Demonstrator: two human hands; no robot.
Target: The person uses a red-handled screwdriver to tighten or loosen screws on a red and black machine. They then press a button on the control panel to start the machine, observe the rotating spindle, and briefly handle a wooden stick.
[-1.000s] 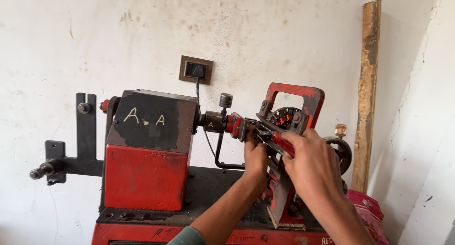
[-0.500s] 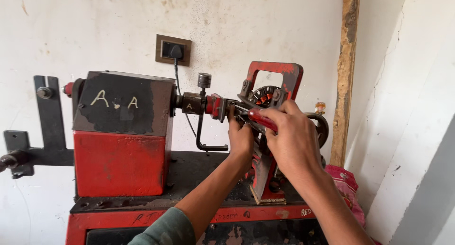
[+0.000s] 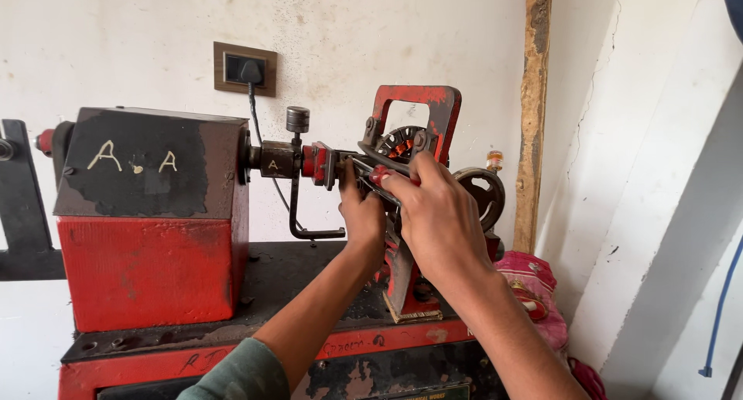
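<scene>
A red and black winding machine (image 3: pixel 151 222) stands on a black bench top (image 3: pixel 286 280). Its shaft (image 3: pixel 279 160) runs right into a red frame (image 3: pixel 418 106) that holds a round stator with copper coils (image 3: pixel 401 143). My left hand (image 3: pixel 362 214) grips the clamp piece just left of the frame, fingers wrapped round it. My right hand (image 3: pixel 437 214) is closed on a red-handled tool (image 3: pixel 381 176) pressed against the frame's front. A black handwheel (image 3: pixel 484 195) shows behind my right hand. The tool's tip is hidden by my fingers.
A wall socket with a black plug (image 3: pixel 245 69) sits above the machine, its cable hanging down. A wooden plank (image 3: pixel 534 114) leans in the corner. A pink cloth bundle (image 3: pixel 534 292) lies at the bench's right end. A black bracket (image 3: pixel 19 206) juts out at the far left.
The view has shifted right and down, so the machine sits further left in the picture. Both hands stay on the frame and the red-handled tool, in much the same grip.
</scene>
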